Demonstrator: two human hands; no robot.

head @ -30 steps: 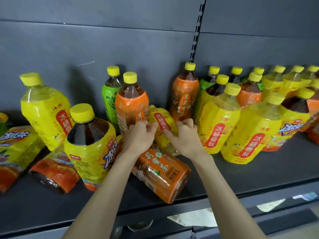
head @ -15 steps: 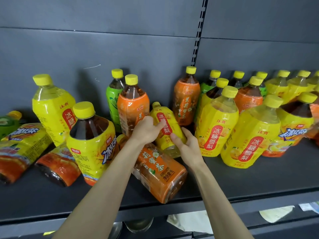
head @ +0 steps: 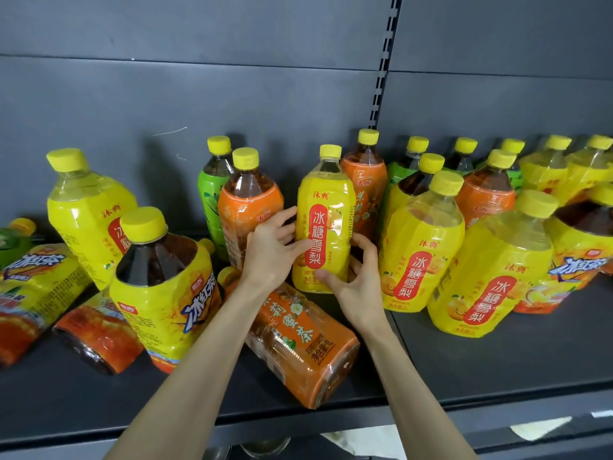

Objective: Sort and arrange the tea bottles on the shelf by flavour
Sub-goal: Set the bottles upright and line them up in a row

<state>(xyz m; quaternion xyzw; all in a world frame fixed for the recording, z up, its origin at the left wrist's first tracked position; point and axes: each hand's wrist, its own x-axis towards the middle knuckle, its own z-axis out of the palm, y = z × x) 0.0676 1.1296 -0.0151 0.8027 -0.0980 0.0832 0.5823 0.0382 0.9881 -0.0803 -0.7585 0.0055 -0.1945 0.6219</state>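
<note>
Dark grey back panels (head: 199, 94) are rising behind the matte black shelf (head: 497, 366), a slotted upright (head: 384, 61) running between them. Pale scratches (head: 170, 131) are showing on the left panel. Light paper scraps (head: 540, 428) are lying below the shelf's front edge.

Both hands hold an upright clear plastic bottle with a yellow label and yellow cap (head: 323, 224): the left hand (head: 270, 252) on its left side, the right hand (head: 353, 283) curled round its lower right. Just below lies an orange-labelled bottle (head: 298, 340) on the dark grey shelf (head: 497, 366).
</note>
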